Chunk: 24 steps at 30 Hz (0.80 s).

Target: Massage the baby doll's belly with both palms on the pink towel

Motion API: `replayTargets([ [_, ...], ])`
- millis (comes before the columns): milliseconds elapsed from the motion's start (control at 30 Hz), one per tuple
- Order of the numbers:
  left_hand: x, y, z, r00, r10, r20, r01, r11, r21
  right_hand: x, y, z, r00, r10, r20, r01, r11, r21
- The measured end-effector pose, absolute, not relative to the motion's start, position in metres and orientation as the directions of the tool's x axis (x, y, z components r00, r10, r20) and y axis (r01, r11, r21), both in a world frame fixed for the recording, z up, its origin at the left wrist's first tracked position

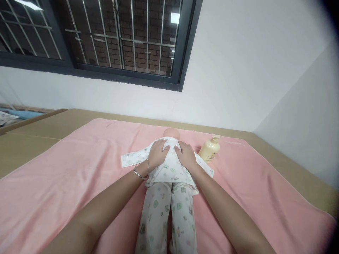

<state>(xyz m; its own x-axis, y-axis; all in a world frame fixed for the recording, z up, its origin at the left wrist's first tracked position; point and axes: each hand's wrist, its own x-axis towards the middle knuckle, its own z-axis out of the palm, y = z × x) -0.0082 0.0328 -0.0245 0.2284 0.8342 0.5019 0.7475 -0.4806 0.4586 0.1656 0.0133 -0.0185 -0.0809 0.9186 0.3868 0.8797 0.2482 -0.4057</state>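
A baby doll (pixel 171 133) in white printed pajamas lies on a pink blanket (pixel 111 141), its head away from me. My left hand (pixel 158 153) rests flat on the upper left part of the pajama top (pixel 169 173), fingers stretched out. On the upper right part of the top lies my right hand (pixel 185 155), also flat with its thumb apart. A silver bracelet (pixel 140 173) circles my left wrist. The pajama pants (pixel 156 215) reach toward me. Just right of the doll, a pale yellow pump bottle (pixel 210 149) leans to one side.
The blanket covers a wooden surface (pixel 39 135) whose far edge meets a white wall (pixel 222 70). A dark-framed window (pixel 127 80) with bars is above. Folded blue cloth (pixel 23 113) shows at the far left, beyond a raised wooden edge (pixel 34 121).
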Motion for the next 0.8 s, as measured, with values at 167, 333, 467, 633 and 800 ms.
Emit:
replayTargets([
  [167, -0.008, 0.033, -0.024, 0.234, 0.825, 0.515, 0.743, -0.493, 0.452, 0.166, 0.014, -0.019, -0.085, 0.918, 0.388, 0.879, 0.252, -0.404],
  [333, -0.008, 0.033, -0.024, 0.243, 0.818, 0.521, 0.75, -0.499, 0.434, 0.166, 0.014, -0.019, -0.091, 0.918, 0.387, 0.882, 0.254, -0.396],
  [467, -0.009, 0.033, -0.023, 0.243, 0.821, 0.517, 0.751, -0.497, 0.435, 0.166, 0.014, -0.019, -0.086, 0.924, 0.374, 0.881, 0.245, -0.404],
  [633, -0.01, 0.031, -0.023, 0.26, 0.811, 0.523, 0.765, -0.504, 0.401, 0.166, 0.014, -0.018, -0.078, 0.931, 0.357, 0.882, 0.231, -0.411],
  [800, -0.007, 0.024, -0.015, 0.327, 0.784, 0.528, 0.824, -0.51, 0.247, 0.154, 0.0, -0.005, -0.107, 0.945, 0.309, 0.916, 0.215, -0.34],
])
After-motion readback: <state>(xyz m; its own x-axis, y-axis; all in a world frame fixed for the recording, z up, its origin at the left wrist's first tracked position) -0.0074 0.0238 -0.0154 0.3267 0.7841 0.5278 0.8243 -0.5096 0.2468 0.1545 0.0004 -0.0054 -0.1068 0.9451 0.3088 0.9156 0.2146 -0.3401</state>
